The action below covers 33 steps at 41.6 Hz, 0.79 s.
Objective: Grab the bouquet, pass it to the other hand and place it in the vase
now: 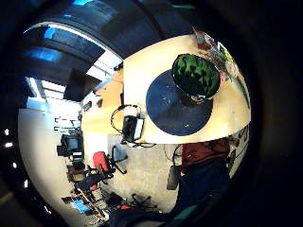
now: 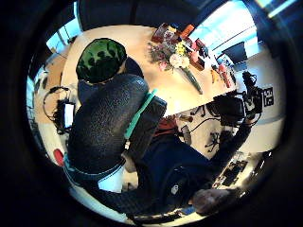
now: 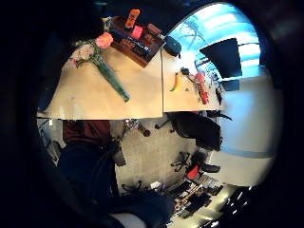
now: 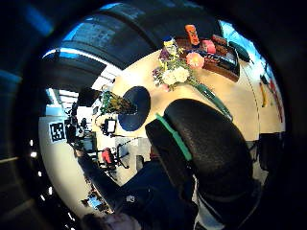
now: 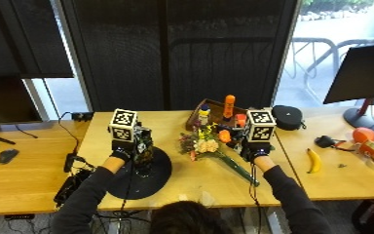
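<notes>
Bouquet [image 5: 208,146] on the table [image 5: 187,180], nobody's got it yet

It lies mid-table between both hands, stems pointing near-right, with the vase [image 5: 141,148] on its dark mat [image 5: 138,178] at left. The right hand [image 5: 255,148] is raised just right of the blooms and the left hand [image 5: 123,148] is up by the vase; I can't tell whether either hand's fingers are curled (marker cubes cover them). The risk I see: grabbing the flower heads would crush them, and a long stem could tip that vase. The vase is half hidden behind the left hand.
</notes>
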Tool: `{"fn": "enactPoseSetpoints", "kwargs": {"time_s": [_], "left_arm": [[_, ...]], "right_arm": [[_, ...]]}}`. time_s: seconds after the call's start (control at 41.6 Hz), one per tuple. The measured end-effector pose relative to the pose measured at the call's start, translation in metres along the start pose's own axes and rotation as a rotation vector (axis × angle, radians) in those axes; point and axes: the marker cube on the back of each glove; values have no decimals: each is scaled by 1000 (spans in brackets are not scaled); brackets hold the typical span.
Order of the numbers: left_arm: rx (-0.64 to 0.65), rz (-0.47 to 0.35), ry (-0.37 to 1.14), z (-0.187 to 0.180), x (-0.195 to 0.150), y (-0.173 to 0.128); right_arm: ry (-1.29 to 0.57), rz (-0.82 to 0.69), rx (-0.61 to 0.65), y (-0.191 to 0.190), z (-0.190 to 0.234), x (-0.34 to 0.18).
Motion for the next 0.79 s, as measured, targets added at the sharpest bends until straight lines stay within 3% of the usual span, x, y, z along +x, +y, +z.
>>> {"fn": "enactPoseSetpoints", "kwargs": {"time_s": [0.529, 0.697, 0.794], "left_arm": [[21, -3, 35, -7, 1, 14], [43, 41, 51, -15, 15, 18], [73, 66, 55, -17, 26, 23]], "right_arm": [[13, 14, 8, -12, -9, -7], [-12, 75, 22, -17, -21, 0], [-43, 151, -34, -26, -25, 10]]}}
